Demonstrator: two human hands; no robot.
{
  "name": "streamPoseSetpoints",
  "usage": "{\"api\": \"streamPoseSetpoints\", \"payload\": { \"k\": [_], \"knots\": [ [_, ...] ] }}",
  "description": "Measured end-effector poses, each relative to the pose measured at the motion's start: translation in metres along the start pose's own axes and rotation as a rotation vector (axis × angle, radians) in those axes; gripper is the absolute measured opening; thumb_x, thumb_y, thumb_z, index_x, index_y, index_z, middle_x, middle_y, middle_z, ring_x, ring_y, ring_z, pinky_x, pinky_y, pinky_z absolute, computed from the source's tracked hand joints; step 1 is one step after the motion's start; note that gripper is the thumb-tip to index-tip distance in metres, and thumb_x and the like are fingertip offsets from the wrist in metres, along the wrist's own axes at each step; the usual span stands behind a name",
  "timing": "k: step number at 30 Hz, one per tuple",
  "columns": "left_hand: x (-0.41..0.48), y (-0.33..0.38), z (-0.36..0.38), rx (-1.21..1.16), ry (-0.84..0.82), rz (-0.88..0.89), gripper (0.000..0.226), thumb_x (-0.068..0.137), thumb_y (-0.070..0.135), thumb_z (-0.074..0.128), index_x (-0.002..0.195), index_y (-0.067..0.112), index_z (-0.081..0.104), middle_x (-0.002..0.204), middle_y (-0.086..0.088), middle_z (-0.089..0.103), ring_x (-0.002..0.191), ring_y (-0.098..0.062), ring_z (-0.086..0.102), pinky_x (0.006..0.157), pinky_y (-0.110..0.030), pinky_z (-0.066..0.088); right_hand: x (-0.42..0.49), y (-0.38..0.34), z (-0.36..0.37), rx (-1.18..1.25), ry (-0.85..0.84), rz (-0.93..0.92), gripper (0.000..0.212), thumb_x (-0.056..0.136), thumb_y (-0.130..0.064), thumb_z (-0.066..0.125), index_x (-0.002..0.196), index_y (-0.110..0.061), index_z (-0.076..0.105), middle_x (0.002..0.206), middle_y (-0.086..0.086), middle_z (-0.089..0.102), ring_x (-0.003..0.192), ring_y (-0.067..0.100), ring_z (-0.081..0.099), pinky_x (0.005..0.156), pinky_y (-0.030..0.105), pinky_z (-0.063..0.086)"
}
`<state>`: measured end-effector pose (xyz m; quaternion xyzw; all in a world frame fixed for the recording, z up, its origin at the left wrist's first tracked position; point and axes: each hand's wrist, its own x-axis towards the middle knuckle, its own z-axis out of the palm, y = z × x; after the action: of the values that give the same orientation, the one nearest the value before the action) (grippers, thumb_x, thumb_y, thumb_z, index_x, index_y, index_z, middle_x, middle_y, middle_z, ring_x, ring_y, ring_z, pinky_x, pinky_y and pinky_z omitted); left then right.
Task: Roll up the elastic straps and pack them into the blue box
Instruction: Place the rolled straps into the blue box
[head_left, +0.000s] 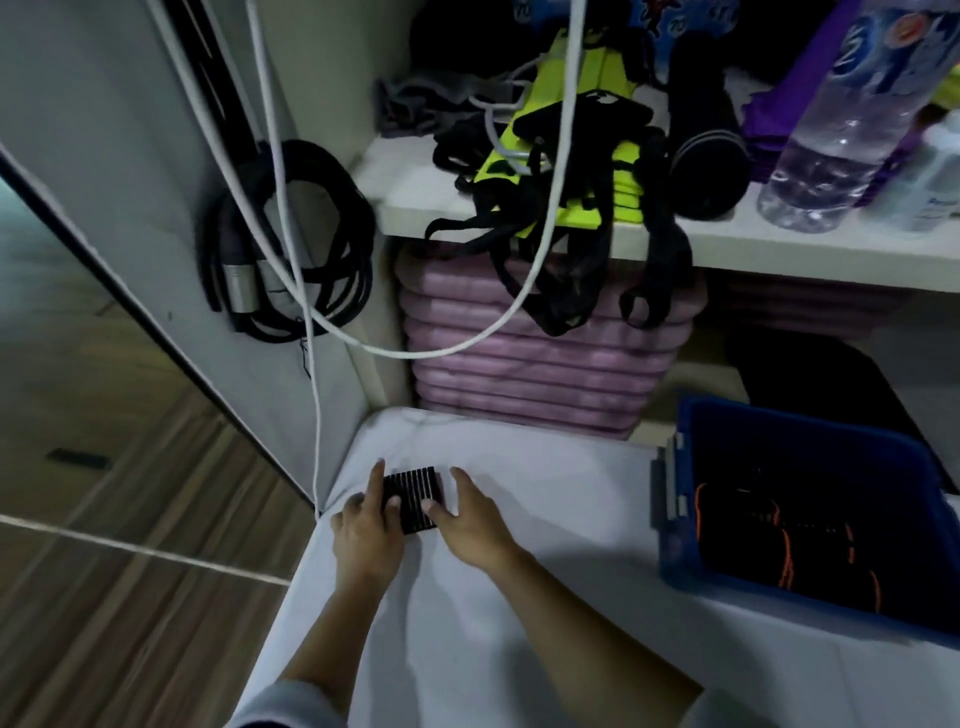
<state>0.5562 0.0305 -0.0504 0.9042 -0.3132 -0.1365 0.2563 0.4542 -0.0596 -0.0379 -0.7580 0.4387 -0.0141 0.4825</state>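
White cloth covers the table (519, 597) I am working over, with a shelf (415, 197) beyond it. The black ribbed strap (413, 499) lies on the cloth at the near left, between both hands and well apart from the blue box (810, 431) on the right.

My left hand (366, 535) has its thumb on top of the strap and its forefinger straight along the left edge. My right hand (472, 525) touches the right edge with its thumb, fingers stretched flat on the cloth. Neither is clenched.

I judge the strap light, soft and springy. It is likely to uncoil if let go, so I would hold it across the sides, squeezing the layers together.

Blur and dim light hide whether it is rolled or only folded. The box's right side is cut off, and the dark bundles with orange trim (779, 540) inside are hard to count. More black straps (571, 270) hang tangled off the shelf.
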Motion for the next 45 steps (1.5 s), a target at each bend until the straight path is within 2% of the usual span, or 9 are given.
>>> {"api": "streamPoseSetpoints", "payload": {
  "k": [4, 8, 16, 24, 28, 32, 39, 43, 45],
  "knots": [
    [0.003, -0.013, 0.007, 0.039, -0.062, 0.03, 0.063, 0.085, 0.051, 0.021, 0.144, 0.03, 0.029, 0.123, -0.011, 0.059, 0.11, -0.035, 0.052, 0.088, -0.04, 0.038, 0.016, -0.005, 0.024, 0.016, 0.067, -0.002, 0.064, 0.093, -0.034, 0.052, 0.147, -0.013, 0.024, 0.14, 0.012, 0.048, 0.127, 0.031, 0.046, 0.107, 0.042, 0.035],
    [0.002, -0.005, 0.005, -0.012, -0.065, 0.005, 0.05, 0.096, 0.027, 0.044, 0.143, 0.03, 0.031, 0.122, -0.014, 0.055, 0.111, -0.035, 0.044, 0.088, -0.041, 0.037, 0.022, -0.002, 0.035, 0.035, 0.134, 0.044, 0.061, 0.091, -0.025, 0.054, 0.146, -0.015, 0.028, 0.138, 0.009, 0.051, 0.125, 0.029, 0.048, 0.106, 0.039, 0.038],
    [-0.011, 0.003, 0.003, -0.218, -0.056, 0.045, 0.049, 0.09, 0.015, 0.053, 0.136, 0.031, 0.044, 0.112, -0.016, 0.054, 0.105, -0.034, 0.05, 0.094, -0.039, 0.04, 0.018, 0.014, 0.026, 0.31, 0.187, 0.125, 0.065, 0.081, -0.02, 0.068, 0.139, -0.026, 0.04, 0.125, 0.0, 0.06, 0.113, 0.02, 0.059, 0.103, 0.038, 0.045],
    [-0.033, 0.062, -0.01, -0.433, -0.069, 0.253, 0.044, 0.093, 0.013, 0.052, 0.135, 0.026, 0.045, 0.117, -0.01, 0.044, 0.095, -0.008, 0.044, 0.076, 0.008, 0.029, -0.018, 0.035, -0.035, 0.548, 0.21, 0.019, 0.05, 0.059, -0.059, 0.067, 0.107, -0.056, 0.053, 0.115, -0.009, 0.066, 0.106, 0.011, 0.063, 0.095, 0.044, 0.051],
    [-0.047, 0.116, -0.005, -0.489, -0.098, 0.352, 0.045, 0.092, 0.019, 0.056, 0.134, 0.03, 0.046, 0.114, -0.007, 0.047, 0.099, -0.008, 0.047, 0.083, -0.003, 0.034, -0.06, 0.035, -0.101, 0.676, 0.259, -0.016, 0.037, 0.084, -0.028, 0.069, 0.117, -0.031, 0.052, 0.12, 0.004, 0.064, 0.105, 0.017, 0.063, 0.093, 0.036, 0.052],
    [-0.07, 0.174, 0.014, -0.52, -0.138, 0.496, 0.047, 0.09, 0.023, 0.059, 0.133, 0.034, 0.045, 0.113, -0.003, 0.049, 0.099, -0.007, 0.048, 0.092, -0.019, 0.041, -0.105, 0.054, -0.171, 0.727, 0.311, -0.056, 0.04, 0.086, -0.008, 0.065, 0.123, -0.017, 0.052, 0.116, 0.012, 0.061, 0.105, 0.023, 0.062, 0.085, 0.032, 0.055],
    [-0.117, 0.265, 0.058, -0.527, -0.3, 0.69, 0.054, 0.089, 0.027, 0.06, 0.138, 0.038, 0.039, 0.114, 0.001, 0.052, 0.097, -0.001, 0.049, 0.085, 0.0, 0.035, -0.174, 0.121, -0.268, 0.672, 0.444, -0.037, 0.036, 0.086, -0.007, 0.065, 0.116, -0.026, 0.06, 0.108, 0.01, 0.061, 0.098, 0.022, 0.063, 0.071, 0.026, 0.056],
    [-0.128, 0.289, 0.076, -0.475, -0.349, 0.691, 0.056, 0.091, 0.028, 0.057, 0.141, 0.037, 0.034, 0.111, 0.001, 0.052, 0.103, -0.012, 0.051, 0.091, -0.018, 0.04, -0.187, 0.16, -0.299, 0.598, 0.535, -0.008, 0.035, 0.083, -0.015, 0.07, 0.108, -0.04, 0.063, 0.12, 0.015, 0.055, 0.116, 0.027, 0.054, 0.09, 0.046, 0.054],
    [-0.129, 0.291, 0.083, -0.42, -0.366, 0.66, 0.057, 0.091, 0.025, 0.058, 0.141, 0.036, 0.033, 0.113, 0.0, 0.05, 0.105, -0.016, 0.053, 0.094, -0.027, 0.043, -0.188, 0.175, -0.307, 0.555, 0.548, 0.024, 0.037, 0.083, -0.013, 0.07, 0.108, -0.04, 0.063, 0.121, 0.012, 0.053, 0.117, 0.022, 0.051, 0.093, 0.044, 0.052]
  ]
}}
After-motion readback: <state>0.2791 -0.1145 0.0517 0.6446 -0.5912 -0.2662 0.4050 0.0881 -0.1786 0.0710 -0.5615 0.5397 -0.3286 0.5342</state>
